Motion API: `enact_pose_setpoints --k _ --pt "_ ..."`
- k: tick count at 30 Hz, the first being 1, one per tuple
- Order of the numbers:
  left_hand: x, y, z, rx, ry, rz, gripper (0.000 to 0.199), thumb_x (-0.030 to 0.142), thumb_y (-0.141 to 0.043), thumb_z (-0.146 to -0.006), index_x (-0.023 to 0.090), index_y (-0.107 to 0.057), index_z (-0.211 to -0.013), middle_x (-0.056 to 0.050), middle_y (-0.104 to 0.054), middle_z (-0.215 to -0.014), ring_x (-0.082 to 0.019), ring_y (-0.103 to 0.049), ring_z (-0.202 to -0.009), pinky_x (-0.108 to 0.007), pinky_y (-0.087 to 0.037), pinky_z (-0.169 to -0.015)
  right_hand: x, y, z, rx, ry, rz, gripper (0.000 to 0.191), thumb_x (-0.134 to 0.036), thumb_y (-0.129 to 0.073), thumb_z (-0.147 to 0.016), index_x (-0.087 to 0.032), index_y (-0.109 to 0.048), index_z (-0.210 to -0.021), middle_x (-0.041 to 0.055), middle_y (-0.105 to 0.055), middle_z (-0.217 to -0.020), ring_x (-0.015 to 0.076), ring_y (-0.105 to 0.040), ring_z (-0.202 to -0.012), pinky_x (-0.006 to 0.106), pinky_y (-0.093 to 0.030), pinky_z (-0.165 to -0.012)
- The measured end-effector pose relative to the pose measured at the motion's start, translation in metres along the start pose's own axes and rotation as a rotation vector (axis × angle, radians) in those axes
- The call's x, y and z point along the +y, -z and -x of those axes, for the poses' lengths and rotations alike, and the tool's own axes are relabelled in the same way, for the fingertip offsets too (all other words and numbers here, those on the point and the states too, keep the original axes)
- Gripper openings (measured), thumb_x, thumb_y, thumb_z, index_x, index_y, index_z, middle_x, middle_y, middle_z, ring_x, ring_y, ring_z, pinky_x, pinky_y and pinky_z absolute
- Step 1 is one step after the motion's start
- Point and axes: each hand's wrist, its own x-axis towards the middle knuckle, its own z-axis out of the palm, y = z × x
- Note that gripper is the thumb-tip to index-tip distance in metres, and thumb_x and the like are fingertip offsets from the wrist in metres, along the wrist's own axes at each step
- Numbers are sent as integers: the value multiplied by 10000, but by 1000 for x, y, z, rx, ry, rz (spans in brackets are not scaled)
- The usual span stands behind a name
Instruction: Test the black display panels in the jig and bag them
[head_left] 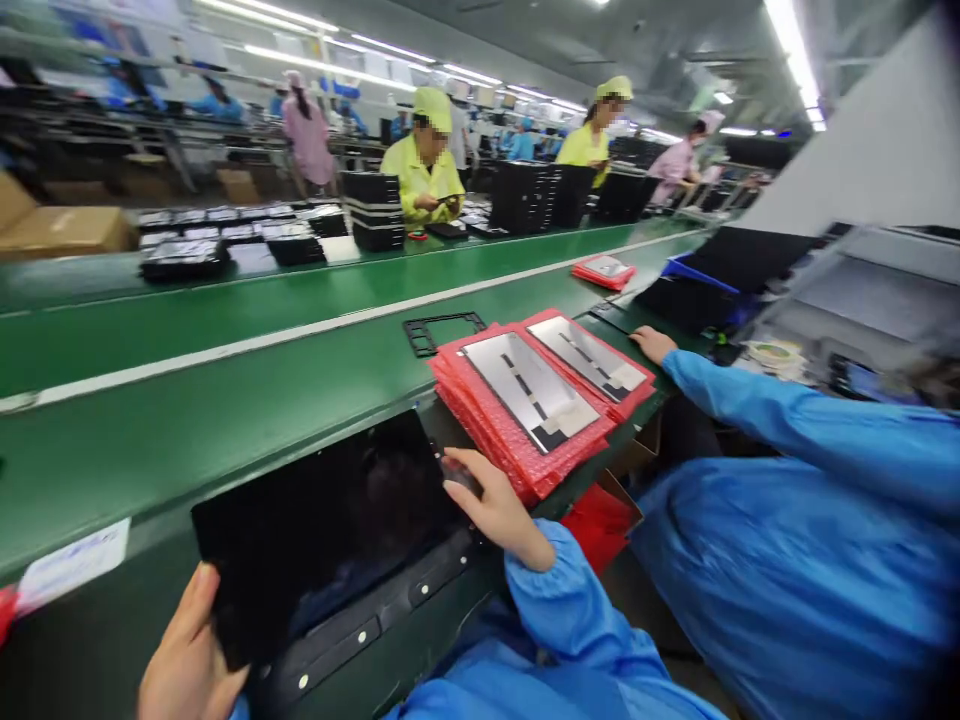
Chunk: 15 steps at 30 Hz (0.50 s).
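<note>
A glossy black screen panel (330, 530) lies tilted in front of me, over a dark fixture strip (390, 608) with several pale round dots. My left hand (184, 650) grips the panel's left end, thumb at the lower corner and fingers along the edge. At the right end, my right hand (491, 505) is curled, with a small dark rounded thing (461, 472) between thumb and fingers; its kind I cannot make out. Just beyond that hand sits a stack of red bubble-wrap sleeves (517, 455) with two silver-backed display panels (532, 390) on top.
A black frame (444, 330) lies behind the sleeves on the green bench (300, 390). To the right, a co-worker's blue sleeve (750, 395) and hand reach in. Black tray stacks (373, 212) and people in yellow stand across the bench. A paper label (75, 565) lies left.
</note>
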Motion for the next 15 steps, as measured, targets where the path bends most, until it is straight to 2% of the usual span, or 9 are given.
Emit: enact_pose_setpoints --k 3,5,7,9,13,15 --pt "10 -6 -2 101 329 469 638 665 -436 -833 461 -365 -1433 110 -592 -1283 -315 -571 -1203 -511 -542 -945 -3 9 12 -311 -123 -171 384 -393 -525 -941 -188 -600 -1257 66 -699 -1070 223 -655 -988 377 -523 -912" --pt "13 -8 -4 99 400 619 658 611 -480 -843 391 -374 -1454 57 -618 -1272 -307 -564 -1213 -483 -549 -946 -9 10 18 -425 -137 -234 412 -411 -506 -957 -187 -566 -1298 35 -718 -959 201 -680 -869 326 -552 -806" --pt "12 -7 -5 74 413 703 658 572 -493 -860 334 -382 -1463 1 -650 -1241 -305 -574 -1200 -470 -547 -948 -15 9 21 -449 -142 -232 394 -410 -495 -968 -185 -561 -1285 5 -717 -858 175 -681 -763 269 -544 -699" --pt "9 -5 -5 37 391 753 633 551 -481 -878 298 -409 -1454 -39 -672 -1209 -308 -590 -1177 -469 -545 -946 -19 7 21 -439 -166 -216 362 -412 -472 -981 -183 -572 -1243 1 -718 -840 167 -683 -745 247 -530 -662" --pt "7 -4 -4 6 352 857 541 475 -469 -905 264 -486 -1403 -73 -699 -1155 -307 -635 -1108 -460 -563 -910 -21 4 17 -452 -150 -267 328 -420 -430 -998 -173 -642 -1040 22 -714 -816 178 -690 -805 283 -534 -762" --pt "11 -6 -1 14 345 883 515 429 -544 -876 248 -535 -1358 -84 -712 -1121 -310 -666 -1047 -449 -586 -864 -18 1 17 -436 -143 -333 337 -418 -432 -1000 -170 -659 -978 20 -695 -761 183 -695 -815 305 -534 -806"
